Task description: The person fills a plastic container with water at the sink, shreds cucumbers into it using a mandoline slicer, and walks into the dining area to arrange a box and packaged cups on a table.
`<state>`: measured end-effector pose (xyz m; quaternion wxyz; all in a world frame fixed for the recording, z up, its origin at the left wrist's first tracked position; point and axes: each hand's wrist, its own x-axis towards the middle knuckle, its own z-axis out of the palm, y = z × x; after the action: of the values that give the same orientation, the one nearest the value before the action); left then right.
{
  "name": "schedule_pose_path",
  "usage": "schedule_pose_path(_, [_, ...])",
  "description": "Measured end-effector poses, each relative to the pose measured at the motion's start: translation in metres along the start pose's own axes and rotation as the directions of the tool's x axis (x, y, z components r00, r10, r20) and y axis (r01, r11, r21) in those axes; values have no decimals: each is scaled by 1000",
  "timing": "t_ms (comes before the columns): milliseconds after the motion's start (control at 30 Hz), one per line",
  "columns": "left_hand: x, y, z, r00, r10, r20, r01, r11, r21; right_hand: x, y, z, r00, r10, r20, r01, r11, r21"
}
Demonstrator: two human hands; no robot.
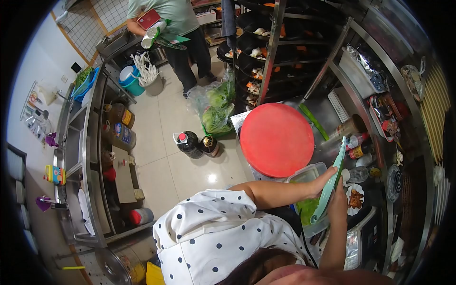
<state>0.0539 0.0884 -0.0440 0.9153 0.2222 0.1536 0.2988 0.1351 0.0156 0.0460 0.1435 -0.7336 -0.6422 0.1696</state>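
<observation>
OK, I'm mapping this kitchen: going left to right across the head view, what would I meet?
Yellow bottle, teal bucket, red-capped dark bottle, round red board, mint-green utensil, brown food.

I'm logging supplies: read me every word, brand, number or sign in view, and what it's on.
No text is readable.
Red box: too small.
Blue-labelled jug: blurred.
Yellow container: too small.
Smaller dark floor bottle: too small.
Pale green tool: no marking can be made out.
</observation>
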Motion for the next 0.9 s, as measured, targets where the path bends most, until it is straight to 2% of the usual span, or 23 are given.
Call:
schedule_pose_path(100, [-2, 6, -2, 1000, 2, -6, -2, 1000, 17, 0, 16, 5, 997, -79, -10, 79, 986, 146])
schedule_pose_path(200, [-7, 16, 2, 998, -23, -51, 20, 998, -63, -8, 1, -13, 977, 115, 178, -185, 876, 445])
schedule_pose_path(300, [-14, 27, 11, 998, -30, -53, 26, 998, -65, -13, 12, 1, 995, 67, 76, -92, 917, 389])
schedule_pose_path(400, [-12, 23, 11, 996, -34, -76, 29, 997, -72, -19, 1, 12, 966, -139, -219, 149, 988, 30])
schedule_pose_path(600, [-22, 17, 15, 995, -98, -25, 95, 991, -92, -27, -8, 14, 975, -59, -216, 77, 994, 73])
schedule_pose_path(767, [-25, 15, 17, 994, -103, 31, 106, 990, -89, -31, -2, 9, 971, -124, -206, 115, 992, -53])
schedule_pose_path(867, [-11, -2, 7, 1000, -7, 19, 8, 998, -60, -29, 9, 12, 952, -223, -209, 204, 973, -107])
schedule_pose_path(900, [-6, -12, 1, 998, 23, -58, -25, 999, -45, -32, 19, 11, 948, -232, -219, 207, 970, -130])
